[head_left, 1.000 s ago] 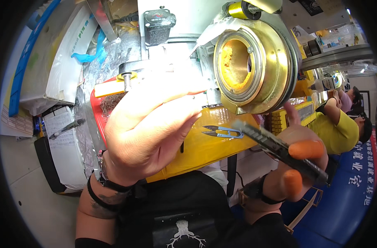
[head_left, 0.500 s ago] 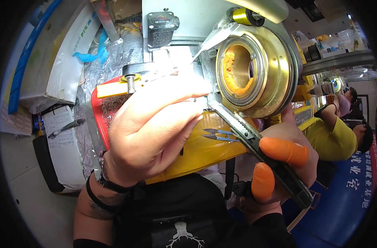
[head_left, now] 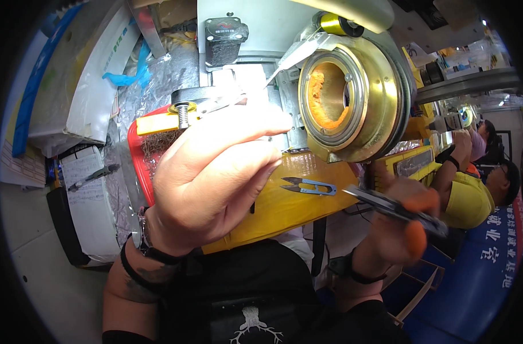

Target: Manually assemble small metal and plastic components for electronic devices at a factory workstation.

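Pinching dark tweezers [head_left: 396, 209], right hand [head_left: 396, 238] is blurred; left hand [head_left: 215, 183], fingers curled together, risks bumping brass ring [head_left: 353, 97].

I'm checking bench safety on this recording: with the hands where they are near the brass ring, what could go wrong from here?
1. The right hand holds a thin dark tool that is motion-blurred; a fast-moving tip so close to the brass ring could slip and mark it or jab a finger.
2. The left hand fills the middle of the view, so it may hide the work from the person.
3. The small snips lie loose on the yellow surface and could be knocked off.
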Motion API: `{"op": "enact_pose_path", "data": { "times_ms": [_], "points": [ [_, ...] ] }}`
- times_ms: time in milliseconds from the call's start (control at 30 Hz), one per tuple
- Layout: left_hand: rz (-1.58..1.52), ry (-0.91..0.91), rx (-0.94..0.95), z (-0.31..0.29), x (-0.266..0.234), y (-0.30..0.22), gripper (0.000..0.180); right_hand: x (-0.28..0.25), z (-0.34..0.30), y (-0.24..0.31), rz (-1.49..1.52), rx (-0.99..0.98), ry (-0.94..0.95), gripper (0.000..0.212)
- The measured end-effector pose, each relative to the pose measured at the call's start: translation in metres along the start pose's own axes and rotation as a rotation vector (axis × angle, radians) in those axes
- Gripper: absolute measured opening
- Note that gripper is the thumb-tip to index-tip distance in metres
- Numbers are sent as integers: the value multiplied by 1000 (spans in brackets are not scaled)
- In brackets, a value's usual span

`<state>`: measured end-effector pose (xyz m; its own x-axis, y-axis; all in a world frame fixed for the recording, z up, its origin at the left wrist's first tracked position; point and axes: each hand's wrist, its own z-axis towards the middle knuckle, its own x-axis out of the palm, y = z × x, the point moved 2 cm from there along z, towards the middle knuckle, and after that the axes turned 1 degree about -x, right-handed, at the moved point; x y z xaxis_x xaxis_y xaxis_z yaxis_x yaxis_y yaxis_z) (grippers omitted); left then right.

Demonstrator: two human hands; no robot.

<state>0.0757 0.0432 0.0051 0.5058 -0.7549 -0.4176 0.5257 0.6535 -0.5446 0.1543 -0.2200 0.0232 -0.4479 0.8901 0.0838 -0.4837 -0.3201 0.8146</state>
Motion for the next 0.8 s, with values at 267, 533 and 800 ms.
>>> {"op": "enact_pose_path", "data": {
  "times_ms": [267,533,800],
  "points": [
    [-53,27,-41,3,2,-7,14,-39,-44,-39,24,813,-310,59],
    [-146,4,-366,16,10,-27,2,-36,-9,-13,-568,328,-197,18],
    [350,211,-484,75,21,-47,13,-13,98,-44,-389,385,395,19]
  ]
}}
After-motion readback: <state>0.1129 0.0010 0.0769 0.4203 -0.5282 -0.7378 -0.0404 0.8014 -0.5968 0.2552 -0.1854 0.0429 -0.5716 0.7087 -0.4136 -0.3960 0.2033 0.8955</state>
